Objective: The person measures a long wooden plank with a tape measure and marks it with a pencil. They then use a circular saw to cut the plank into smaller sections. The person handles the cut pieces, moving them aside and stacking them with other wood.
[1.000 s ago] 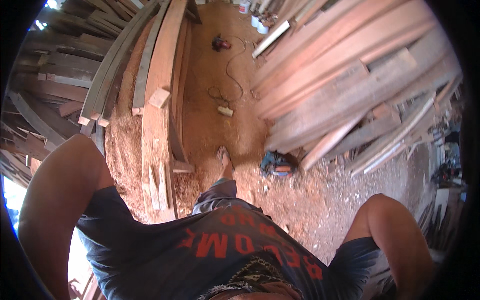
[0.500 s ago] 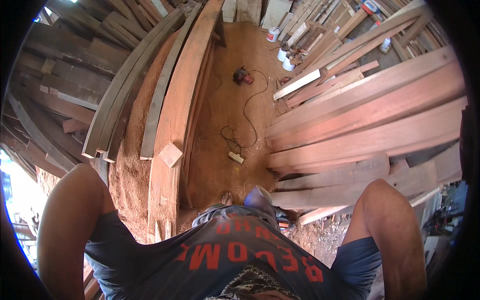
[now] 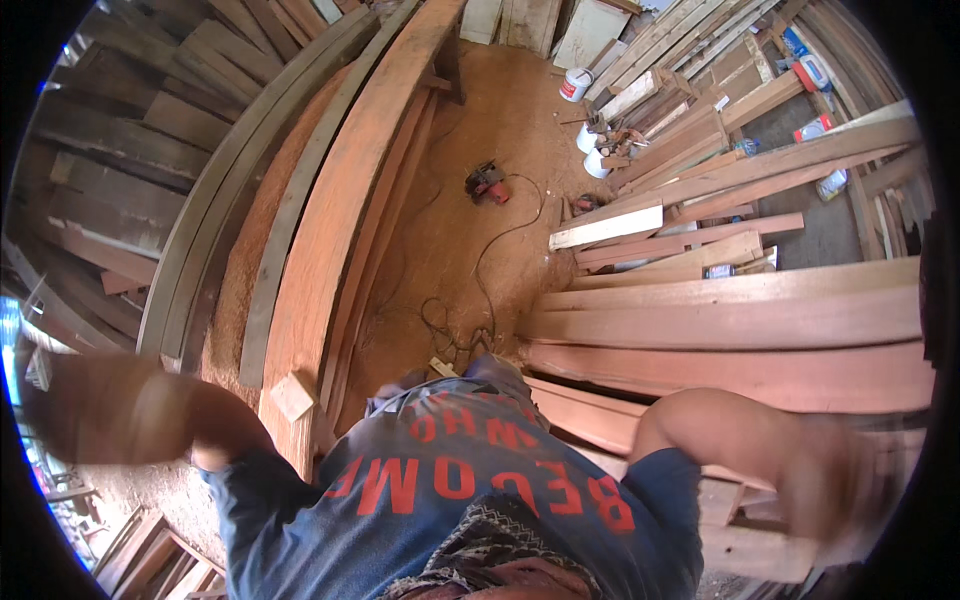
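My left arm [image 3: 130,410] swings out at the left, smeared by motion near the stacked timbers; its hand cannot be made out. My right arm [image 3: 800,470] is bent out at the lower right over pink planks [image 3: 700,375], its far end blurred too. A long orange beam [image 3: 340,200] runs away in front, left of my body, with a small wood block [image 3: 293,397] on its near part. A red and black power tool [image 3: 488,185] lies on the sawdust-covered floor, its dark cord [image 3: 483,270] looping toward my feet.
Dark boards [image 3: 130,150] are piled at the left. Sawdust [image 3: 235,310] lies between long beams. At the back right stand white buckets [image 3: 575,85] among loose boards [image 3: 700,120], with a red and blue container [image 3: 810,75]. Upright panels [image 3: 530,20] line the back.
I have moved forward along the beam: my feet are nearer the cord, and more of the back and right piles shows. Both arms have moved outward and are blurred.
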The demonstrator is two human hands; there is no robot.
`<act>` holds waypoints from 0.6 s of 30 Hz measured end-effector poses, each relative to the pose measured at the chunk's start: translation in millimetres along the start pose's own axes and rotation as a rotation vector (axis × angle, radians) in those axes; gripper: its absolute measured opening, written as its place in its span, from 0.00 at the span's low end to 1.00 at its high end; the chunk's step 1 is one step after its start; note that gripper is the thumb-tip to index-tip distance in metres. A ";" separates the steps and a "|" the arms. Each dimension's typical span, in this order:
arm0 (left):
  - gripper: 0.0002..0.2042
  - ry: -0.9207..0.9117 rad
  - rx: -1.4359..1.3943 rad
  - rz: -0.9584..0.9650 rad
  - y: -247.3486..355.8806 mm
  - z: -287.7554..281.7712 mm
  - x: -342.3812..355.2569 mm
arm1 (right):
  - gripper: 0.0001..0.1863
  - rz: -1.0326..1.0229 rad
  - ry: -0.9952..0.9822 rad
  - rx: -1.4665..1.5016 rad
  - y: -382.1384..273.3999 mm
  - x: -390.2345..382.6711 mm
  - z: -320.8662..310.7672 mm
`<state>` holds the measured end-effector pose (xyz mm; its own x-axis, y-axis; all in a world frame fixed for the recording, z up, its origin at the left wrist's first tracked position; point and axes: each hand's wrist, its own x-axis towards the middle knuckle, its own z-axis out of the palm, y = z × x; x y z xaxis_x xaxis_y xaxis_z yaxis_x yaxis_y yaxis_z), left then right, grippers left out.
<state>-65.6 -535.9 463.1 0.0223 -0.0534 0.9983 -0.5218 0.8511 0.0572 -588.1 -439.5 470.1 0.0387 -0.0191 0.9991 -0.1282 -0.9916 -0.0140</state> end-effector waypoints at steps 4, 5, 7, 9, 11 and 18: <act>0.34 -1.329 0.750 -0.901 -116.2 57.7 -177.0 | 0.13 1.038 0.214 -0.420 207.3 -200.5 -40.5; 0.33 -1.530 0.699 -1.221 -118.2 81.6 -190.9 | 0.12 1.221 0.046 -0.768 248.7 -251.2 -19.4; 0.34 -1.491 0.552 -1.369 -145.5 53.7 -284.8 | 0.15 1.515 -0.290 -0.580 285.2 -336.6 -2.9; 0.35 -1.505 0.510 -1.578 -154.9 51.6 -335.4 | 0.17 1.704 -0.535 -0.324 314.1 -357.5 39.7; 0.35 -1.544 0.483 -1.727 -172.4 63.8 -359.0 | 0.19 1.814 -0.705 -0.044 352.5 -367.9 67.4; 0.35 -1.250 0.456 -1.686 -326.6 137.3 -410.0 | 0.22 1.591 -1.165 -0.163 565.4 -404.3 169.6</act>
<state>-21.4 -863.7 33.9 0.2359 -0.8174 -0.5255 -0.7320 -0.5052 0.4572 -508.2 -1014.2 51.3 0.3260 -0.8489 -0.4160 -0.7671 0.0196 -0.6413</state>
